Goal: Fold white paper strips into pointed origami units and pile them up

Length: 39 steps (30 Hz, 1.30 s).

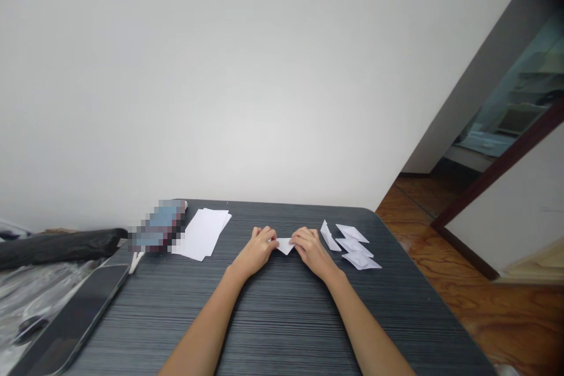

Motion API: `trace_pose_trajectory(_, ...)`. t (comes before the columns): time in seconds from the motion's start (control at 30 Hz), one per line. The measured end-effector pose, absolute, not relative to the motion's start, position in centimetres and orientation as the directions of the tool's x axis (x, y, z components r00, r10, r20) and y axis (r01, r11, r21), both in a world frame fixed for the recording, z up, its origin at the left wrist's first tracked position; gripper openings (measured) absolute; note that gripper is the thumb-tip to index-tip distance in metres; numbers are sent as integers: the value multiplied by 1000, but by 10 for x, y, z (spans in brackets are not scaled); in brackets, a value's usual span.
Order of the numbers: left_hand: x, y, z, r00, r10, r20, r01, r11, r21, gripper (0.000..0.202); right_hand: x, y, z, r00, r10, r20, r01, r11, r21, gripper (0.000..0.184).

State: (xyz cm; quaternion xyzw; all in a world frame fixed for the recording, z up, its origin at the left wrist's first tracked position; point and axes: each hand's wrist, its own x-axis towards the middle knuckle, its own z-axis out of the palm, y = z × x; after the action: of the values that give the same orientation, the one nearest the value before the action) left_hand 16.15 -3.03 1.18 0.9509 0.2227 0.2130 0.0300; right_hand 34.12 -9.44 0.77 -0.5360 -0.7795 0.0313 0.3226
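Note:
A small folded piece of white paper (285, 245) lies between my hands over the dark table, its lower corner pointing toward me. The fingers of my left hand (261, 248) pinch its left end. At the opposite end, my right hand (308, 248) pinches it with thumb and fingers. Just right of my right hand rest several folded paper boats (353, 247), one of them (329, 236) set apart at a steeper angle. To the left of my left hand is a small stack of flat white sheets (203, 234).
The dark ribbed table (286, 317) meets a white wall at the back. A partly blurred bluish object (161, 223) stands at the far left, with a dark flat-screened device (73, 317) nearer me. Beyond the left edge are clear plastic wrap (39, 288) and a black roll (57, 247).

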Motion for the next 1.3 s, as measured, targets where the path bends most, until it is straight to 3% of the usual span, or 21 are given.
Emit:
trace_pose_trajectory(0.17, 158, -22, 6, 820, 469, 329, 371, -872, 319, 24, 345, -89, -3, -195, 895, 402, 785, 388, -483, 16)
trace_pose_trajectory(0.3, 160, -14, -2, 722, 619, 309, 429, -751, 502, 22, 346, -79, -10, -77, 932, 354, 760, 284, -584, 19)
trace_pose_trajectory(0.4, 163, -10, -7, 616, 733, 290, 520, -654, 550, 15, 346, -73, -16, 24, 954, 297, 756, 177, -630, 14)
trace_pose_trajectory(0.53, 166, -12, -9, 593, 748, 299, 597, -657, 459, 12, 343, -70, -18, 73, 958, 278, 786, 117, -607, 12)
trace_pose_trajectory(0.73, 168, -21, -4, 518, 812, 270, 757, -582, 297, 17, 338, -76, -16, 188, 937, 295, 878, -26, -478, 19)
trace_pose_trajectory(0.8, 169, -24, -2, 565, 776, 281, 727, -629, 273, 24, 337, -77, -16, 195, 926, 324, 895, -33, -444, 21)
trace_pose_trajectory(0.9, 169, -26, 1, 739, 604, 300, 551, -797, 248, 36, 335, -78, -17, 186, 916, 356, 909, -22, -416, 22)
trace_pose_trajectory(1.0, 170, -27, 2, 823, 464, 328, 391, -881, 265, 34, 332, -80, -15, 174, 909, 380, 917, -10, -398, 18)
trace_pose_trajectory(1.3, 176, -41, 5, 784, 507, 359, 430, -860, 276, 27, 328, -83, -14, 246, 882, 403, 917, -77, -392, 17)
